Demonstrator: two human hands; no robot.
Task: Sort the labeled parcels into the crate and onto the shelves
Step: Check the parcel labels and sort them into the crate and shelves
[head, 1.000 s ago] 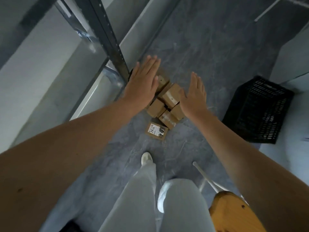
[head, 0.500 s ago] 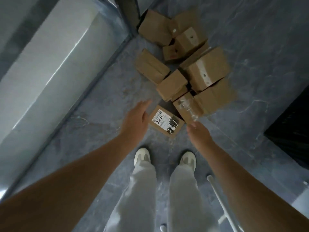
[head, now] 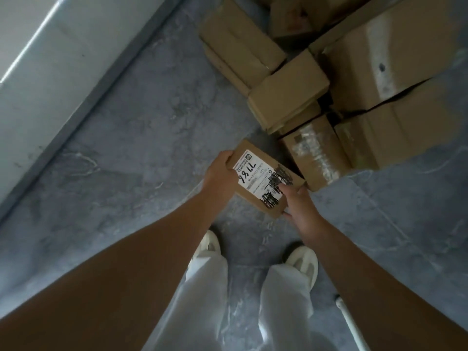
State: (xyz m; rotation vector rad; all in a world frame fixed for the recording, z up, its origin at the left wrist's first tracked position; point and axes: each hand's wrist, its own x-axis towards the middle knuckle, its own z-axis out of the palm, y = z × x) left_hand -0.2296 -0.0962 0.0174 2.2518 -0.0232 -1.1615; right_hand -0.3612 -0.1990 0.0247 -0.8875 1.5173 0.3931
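Observation:
A small flat cardboard parcel (head: 263, 178) with a white label, handwritten numbers and black scribbles lies low over the grey floor just in front of my feet. My left hand (head: 220, 176) grips its left edge, fingers curled over the top corner. My right hand (head: 298, 201) holds its near right corner, thumb on the label. Behind it sits a pile of several plain brown parcels (head: 288, 89), one wrapped in clear tape (head: 316, 150). The crate and shelves are out of view.
A pale wall base or shelf panel (head: 50, 59) runs diagonally along the left. My white shoes (head: 302, 259) and light trousers stand below the parcel. A white thin rod (head: 350, 323) shows at the lower right.
The camera has dropped closer to the floor. Both hands have moved down from above the pile and closed on the labeled parcel, one at each side.

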